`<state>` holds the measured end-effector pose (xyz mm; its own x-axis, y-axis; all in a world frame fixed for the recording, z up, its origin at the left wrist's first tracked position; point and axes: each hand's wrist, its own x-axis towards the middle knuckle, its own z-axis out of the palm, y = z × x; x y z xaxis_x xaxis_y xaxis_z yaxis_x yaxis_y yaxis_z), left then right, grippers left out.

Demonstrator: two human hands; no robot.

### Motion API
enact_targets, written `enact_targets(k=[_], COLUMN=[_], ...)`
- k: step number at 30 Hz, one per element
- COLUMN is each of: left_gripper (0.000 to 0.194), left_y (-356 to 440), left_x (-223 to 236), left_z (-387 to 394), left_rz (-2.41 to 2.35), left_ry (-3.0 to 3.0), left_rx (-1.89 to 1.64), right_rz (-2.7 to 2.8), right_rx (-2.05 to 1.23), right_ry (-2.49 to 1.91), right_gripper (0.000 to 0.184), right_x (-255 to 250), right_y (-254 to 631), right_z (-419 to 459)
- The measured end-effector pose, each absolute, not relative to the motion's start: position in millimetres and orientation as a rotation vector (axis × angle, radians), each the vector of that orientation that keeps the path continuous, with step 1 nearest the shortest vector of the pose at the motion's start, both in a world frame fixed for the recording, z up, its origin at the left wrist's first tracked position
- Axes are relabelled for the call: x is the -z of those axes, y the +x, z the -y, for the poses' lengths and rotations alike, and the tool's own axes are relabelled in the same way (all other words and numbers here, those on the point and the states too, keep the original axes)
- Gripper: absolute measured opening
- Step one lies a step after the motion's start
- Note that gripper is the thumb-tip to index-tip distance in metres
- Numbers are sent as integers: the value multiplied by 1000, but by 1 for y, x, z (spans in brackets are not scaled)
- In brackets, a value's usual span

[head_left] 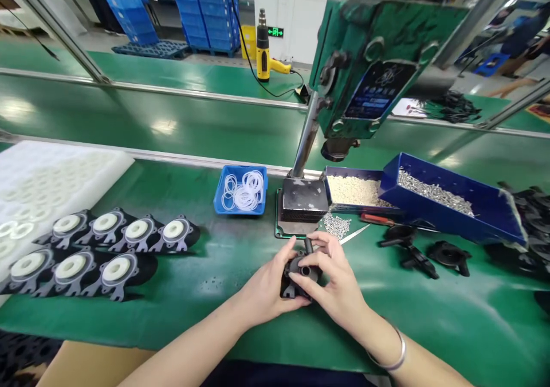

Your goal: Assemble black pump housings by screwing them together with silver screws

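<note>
Between my two hands, just above the green bench, is a black plastic housing [306,271] with a short pipe pointing up and a round port. My left hand [268,286] grips its left side, thumb and fingers curled round the body. From the right, my right hand [333,272] closes on its top and side, fingers near the port. The fingers cover much of the part. Right behind the hands stands the press base [304,198], with a pile of small metal pieces [336,225] beside it.
Black housings with white rings [116,269] stand in two rows at left, near a white foam sheet [86,172]. A blue tray [219,203] holds clear rings. The green press head [344,77] overhangs the bench. Blue bins [494,215], a screwdriver [376,219] and black parts [449,255] lie right.
</note>
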<state>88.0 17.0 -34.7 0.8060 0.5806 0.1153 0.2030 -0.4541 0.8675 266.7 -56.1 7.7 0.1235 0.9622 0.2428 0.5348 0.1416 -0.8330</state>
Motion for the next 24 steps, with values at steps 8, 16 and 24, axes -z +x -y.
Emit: enact_targets(k=[8, 16, 24], left_gripper=[68, 64, 69], left_y=[92, 95, 102], left_x=[41, 37, 43], left_z=[-19, -24, -14], left_rz=[-461, -415, -525], left_ry=[2096, 2137, 2053], left_rx=[-607, -601, -668], right_rz=[1490, 1507, 1524], right_rx=[-693, -657, -613], right_ry=[-1613, -1622, -1609], right_gripper=[34, 33, 33], right_x=[7, 11, 6], right_y=[266, 262, 260], right_z=[55, 57, 57])
